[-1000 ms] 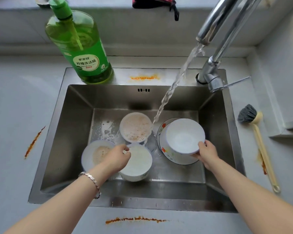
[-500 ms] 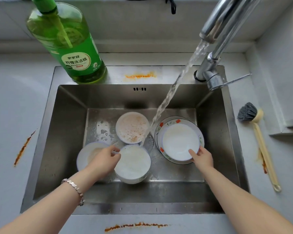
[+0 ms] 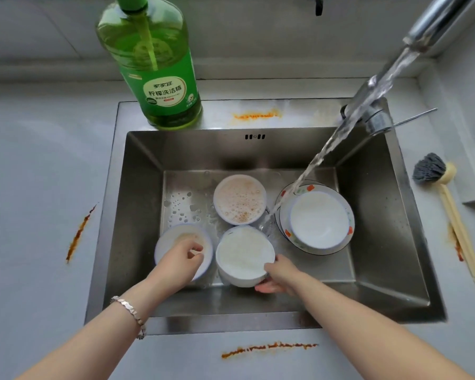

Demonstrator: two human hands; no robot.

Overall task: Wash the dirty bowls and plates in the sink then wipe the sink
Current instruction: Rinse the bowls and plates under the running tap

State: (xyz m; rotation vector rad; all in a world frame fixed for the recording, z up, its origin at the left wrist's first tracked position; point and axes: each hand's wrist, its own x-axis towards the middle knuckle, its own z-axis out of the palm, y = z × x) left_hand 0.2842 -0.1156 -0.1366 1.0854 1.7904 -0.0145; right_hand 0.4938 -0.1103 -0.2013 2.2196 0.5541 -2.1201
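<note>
right hand (image 3: pixel 279 275) grips front bowl (image 3: pixel 243 253); left hand (image 3: pixel 181 256) curled, possibly empty; detergent bottle (image 3: pixel 162 91) behind

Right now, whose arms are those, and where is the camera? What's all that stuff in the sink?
The camera sits on a person's head, looking down, so you see their own arms. The right hand grips the front bowl by its rim. The left hand reaches into the left bowl; I cannot tell if it holds anything. In the sink there is also a foamy bowl and a white bowl sitting on a flowery plate. Water pours from the tap. On the sink's back ledge stands a green soap bottle, and a brush lies on the counter at the right.
</note>
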